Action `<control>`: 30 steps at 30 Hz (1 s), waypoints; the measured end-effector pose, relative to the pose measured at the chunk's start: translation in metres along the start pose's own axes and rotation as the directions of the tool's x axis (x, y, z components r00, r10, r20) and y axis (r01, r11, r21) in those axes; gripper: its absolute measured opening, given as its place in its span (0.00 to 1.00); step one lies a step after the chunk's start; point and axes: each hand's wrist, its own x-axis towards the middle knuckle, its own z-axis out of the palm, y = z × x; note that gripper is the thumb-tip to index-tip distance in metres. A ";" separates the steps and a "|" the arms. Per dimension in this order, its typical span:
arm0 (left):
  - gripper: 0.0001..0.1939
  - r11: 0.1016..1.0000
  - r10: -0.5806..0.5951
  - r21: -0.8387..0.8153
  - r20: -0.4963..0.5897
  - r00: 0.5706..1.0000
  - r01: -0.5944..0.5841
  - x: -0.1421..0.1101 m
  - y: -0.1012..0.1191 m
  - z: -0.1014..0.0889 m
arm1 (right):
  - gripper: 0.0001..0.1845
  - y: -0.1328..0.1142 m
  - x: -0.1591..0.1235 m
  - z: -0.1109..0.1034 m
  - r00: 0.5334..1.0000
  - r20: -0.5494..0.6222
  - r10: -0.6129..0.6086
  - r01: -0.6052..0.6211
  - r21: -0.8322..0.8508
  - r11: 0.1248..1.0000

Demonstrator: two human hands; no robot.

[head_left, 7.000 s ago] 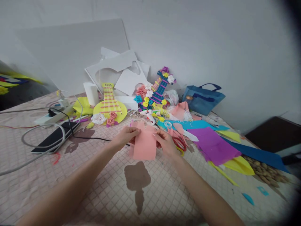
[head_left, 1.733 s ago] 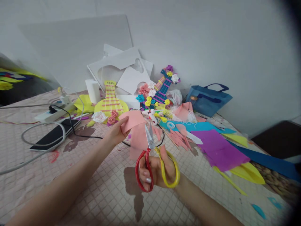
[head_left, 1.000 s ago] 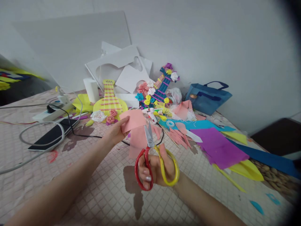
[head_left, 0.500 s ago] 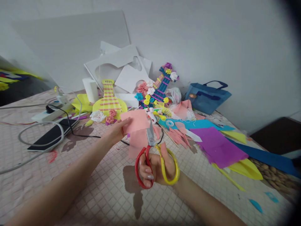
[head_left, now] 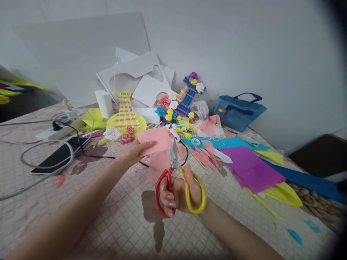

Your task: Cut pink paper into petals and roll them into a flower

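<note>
Grid-patterned tabletop point(head_left: 116, 216) | left hand point(head_left: 135, 151) outstretched, thumb on top, pinching pink paper point(head_left: 159, 138) | right hand point(head_left: 181, 189) curled round red-and-yellow scissors point(head_left: 174, 161)

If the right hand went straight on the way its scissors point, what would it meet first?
Probably the glue gun, just past the tips of the scissors in this view, though the held pink paper is close by and depth is unclear.

The wall point(head_left: 230, 54) at the back is pale gray and plain. A big, flat, light board point(head_left: 81, 54) stands up against it on the left. The table point(head_left: 114, 224) has a pale top with criss-cross lines and brown patches. It is dark past its far left corner. The light is soft and a bit dull.
</note>
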 end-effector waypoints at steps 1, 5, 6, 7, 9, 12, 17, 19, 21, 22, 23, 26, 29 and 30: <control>0.24 1.000 -0.002 0.010 0.006 1.000 0.002 -0.001 0.001 0.000 | 0.46 0.001 0.000 -0.001 1.000 0.003 -0.008 0.008 -0.005 1.000; 0.18 0.998 -0.020 0.053 -0.011 1.000 0.020 -0.003 0.005 0.001 | 0.44 0.002 0.001 -0.001 1.000 -0.004 -0.004 0.003 -0.026 1.000; 0.16 0.998 -0.023 0.055 -0.011 1.000 0.024 -0.003 0.005 0.000 | 0.44 0.002 0.001 -0.001 1.000 -0.006 -0.004 0.003 -0.025 1.000; 0.15 0.998 -0.026 0.053 -0.003 1.000 0.026 -0.003 0.006 0.000 | 0.43 0.002 0.001 -0.001 1.000 -0.007 -0.008 0.008 -0.021 1.000; 0.14 0.999 -0.021 0.040 0.025 0.999 0.020 -0.002 0.007 -0.001 | 0.42 0.002 0.001 -0.001 1.000 -0.006 -0.026 0.026 -0.009 1.000; 0.14 1.000 -0.014 0.027 0.044 0.999 0.013 0.000 0.008 -0.002 | 0.40 0.003 0.001 -0.001 0.999 -0.002 -0.046 0.046 0.021 0.999; 0.12 1.000 -0.003 0.022 0.041 0.999 0.002 0.003 0.007 -0.007 | 0.39 0.004 0.002 -0.002 0.999 0.024 -0.036 0.035 0.049 0.998; 0.12 1.000 -0.001 0.026 0.051 0.999 0.000 0.003 0.007 -0.008 | 0.39 0.004 0.002 -0.002 0.999 0.029 -0.029 0.028 0.051 0.998; 0.13 0.999 0.000 0.034 0.057 0.998 -0.002 0.003 0.007 -0.009 | 0.39 0.004 0.002 -0.001 0.999 0.035 -0.020 0.018 0.052 0.999; 0.13 0.999 0.002 0.037 0.057 0.998 -0.004 0.003 0.008 -0.009 | 0.39 0.004 0.002 -0.001 0.999 0.036 -0.019 0.017 0.053 0.998; 0.12 0.999 0.005 0.040 0.056 0.998 -0.007 0.003 0.008 -0.008 | 0.40 0.004 0.002 -0.001 0.999 0.038 -0.021 0.019 0.055 0.998; 0.12 0.999 0.011 0.047 0.063 0.998 -0.014 0.002 0.009 -0.008 | 0.41 0.006 0.003 -0.002 0.998 0.053 -0.042 0.038 0.068 0.997; 0.12 0.998 0.012 0.056 0.074 0.997 -0.016 0.003 0.009 -0.009 | 0.41 0.007 0.003 -0.002 0.997 0.061 -0.057 0.052 0.083 0.995; 0.12 0.998 0.011 0.059 0.072 0.997 -0.015 0.003 0.009 -0.009 | 0.40 0.007 0.003 -0.002 0.997 0.057 -0.061 0.056 0.084 0.995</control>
